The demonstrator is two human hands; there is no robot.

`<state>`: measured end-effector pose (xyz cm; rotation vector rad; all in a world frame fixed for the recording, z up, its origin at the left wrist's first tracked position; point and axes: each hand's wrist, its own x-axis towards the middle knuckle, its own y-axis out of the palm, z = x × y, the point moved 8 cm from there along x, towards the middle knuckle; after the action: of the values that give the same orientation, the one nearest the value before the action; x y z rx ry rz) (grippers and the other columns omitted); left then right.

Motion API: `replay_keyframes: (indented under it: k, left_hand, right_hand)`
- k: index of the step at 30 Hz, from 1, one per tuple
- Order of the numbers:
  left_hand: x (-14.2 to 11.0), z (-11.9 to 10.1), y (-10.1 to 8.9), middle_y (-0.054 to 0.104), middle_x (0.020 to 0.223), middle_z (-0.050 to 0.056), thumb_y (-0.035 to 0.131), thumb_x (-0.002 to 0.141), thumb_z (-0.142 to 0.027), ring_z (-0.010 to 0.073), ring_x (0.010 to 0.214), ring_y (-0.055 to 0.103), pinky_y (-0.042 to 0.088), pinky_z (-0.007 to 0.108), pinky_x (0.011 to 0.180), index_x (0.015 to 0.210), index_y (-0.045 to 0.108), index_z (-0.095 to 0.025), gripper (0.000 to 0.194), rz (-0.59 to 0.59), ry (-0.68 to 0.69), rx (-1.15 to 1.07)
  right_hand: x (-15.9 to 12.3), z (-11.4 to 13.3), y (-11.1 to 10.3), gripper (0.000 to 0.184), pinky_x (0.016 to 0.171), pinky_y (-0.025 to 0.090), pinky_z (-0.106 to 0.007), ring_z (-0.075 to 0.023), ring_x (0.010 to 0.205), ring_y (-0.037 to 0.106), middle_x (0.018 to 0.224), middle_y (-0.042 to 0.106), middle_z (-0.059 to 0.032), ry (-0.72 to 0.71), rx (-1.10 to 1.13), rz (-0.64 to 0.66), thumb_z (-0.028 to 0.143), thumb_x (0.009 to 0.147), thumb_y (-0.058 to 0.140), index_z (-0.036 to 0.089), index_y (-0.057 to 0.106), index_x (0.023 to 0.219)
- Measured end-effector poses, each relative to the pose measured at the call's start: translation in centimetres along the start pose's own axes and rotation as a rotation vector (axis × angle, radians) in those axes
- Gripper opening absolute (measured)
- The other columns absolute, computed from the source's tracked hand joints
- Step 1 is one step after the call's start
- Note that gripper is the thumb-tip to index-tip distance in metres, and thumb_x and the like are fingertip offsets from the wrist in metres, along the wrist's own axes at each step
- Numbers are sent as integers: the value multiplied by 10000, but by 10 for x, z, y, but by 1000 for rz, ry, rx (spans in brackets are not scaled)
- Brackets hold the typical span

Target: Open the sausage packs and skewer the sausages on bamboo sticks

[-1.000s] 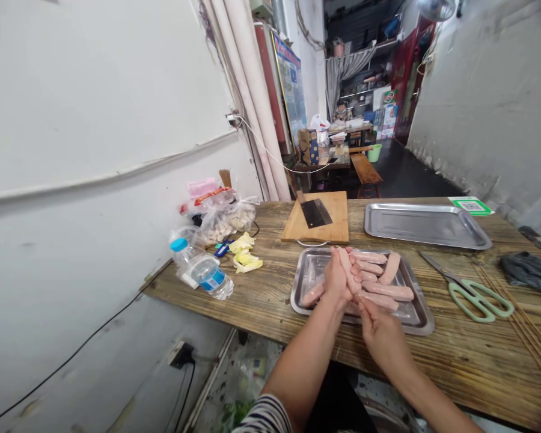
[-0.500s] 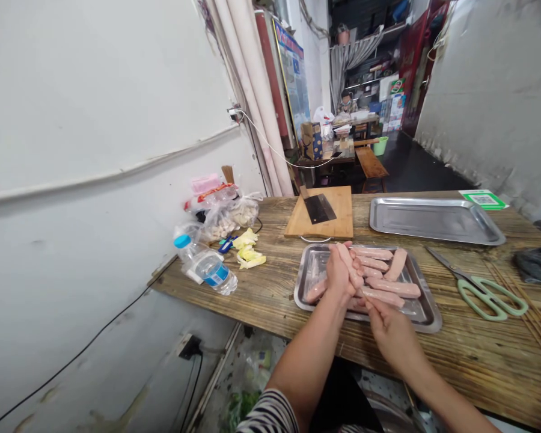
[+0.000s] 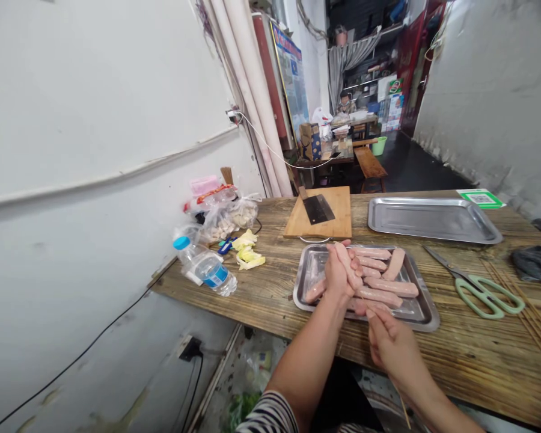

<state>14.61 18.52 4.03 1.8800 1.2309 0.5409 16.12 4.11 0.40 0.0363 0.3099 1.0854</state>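
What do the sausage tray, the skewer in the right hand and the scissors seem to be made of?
Sausage tray: metal, likely stainless steel; smooth grey with bright reflections.
Skewer: probably bamboo; thin, tan, dull-looking.
Scissors: grey metal blades with a slight sheen; solid pale green handles, probably plastic.

The left hand (image 3: pixel 336 278) has its fingers (image 3: pixel 356 264) round a pink sausage (image 3: pixel 347 263) over a metal tray (image 3: pixel 422 311); the right hand (image 3: pixel 391 338) pinches a thin stick (image 3: pixel 404 410); more sausages (image 3: pixel 393 287) lie in the tray; green-handled scissors (image 3: pixel 469 281) lie near.
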Motion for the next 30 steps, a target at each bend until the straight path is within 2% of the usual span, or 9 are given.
replay_keyframes:
  k: [3, 8, 13, 16, 23, 30]
  left_hand:
    - [0, 0, 3, 429, 681, -7, 388, 890, -551, 51, 446, 381, 319, 150, 363, 1001, 556, -155, 445, 28, -11, -17]
    - [-3, -4, 7, 415, 653, -22, 444, 827, -631, 44, 437, 364, 284, 139, 358, 925, 532, -168, 482, 48, 14, -3]
    - [-5, -5, 7, 463, 690, -25, 598, 767, -573, 41, 471, 411, 330, 138, 400, 890, 496, -176, 428, 20, 72, 66]
    - [-5, -4, 8, 501, 707, -6, 574, 786, -572, 51, 495, 442, 362, 148, 425, 912, 499, -162, 435, 28, 70, 78]
    - [-6, -4, 13, 434, 621, -42, 581, 777, -580, 45, 448, 395, 290, 131, 388, 881, 464, -187, 423, 97, 64, 32]
    - [-9, -2, 17, 424, 624, -38, 561, 771, -613, 50, 443, 387, 278, 139, 378, 897, 469, -196, 446, 125, 33, 34]
  right_hand:
    - [-4, -4, 7, 643, 277, 168, -162, -37, 281, 176, 385, 242, 151, 120, 139, 8, 656, 619, 621, 143, 536, 996]
    - [-5, 0, 14, 644, 266, 157, -152, -25, 280, 144, 378, 243, 161, 142, 217, -26, 649, 578, 647, 158, 511, 971]
    - [-4, -1, 16, 612, 262, 160, -144, -17, 284, 125, 367, 222, 171, 133, 251, -44, 647, 569, 657, 174, 483, 917]
    - [-4, 0, 17, 597, 266, 159, -142, -17, 288, 125, 367, 213, 172, 136, 259, -35, 643, 572, 661, 180, 476, 901]
    - [-3, -1, 21, 524, 277, 147, -135, -19, 307, 122, 408, 195, 162, 94, 293, -37, 625, 652, 640, 186, 489, 893]
    - [0, -8, 24, 520, 268, 161, -128, -14, 311, 114, 403, 195, 164, 77, 354, -35, 638, 650, 658, 203, 460, 855]
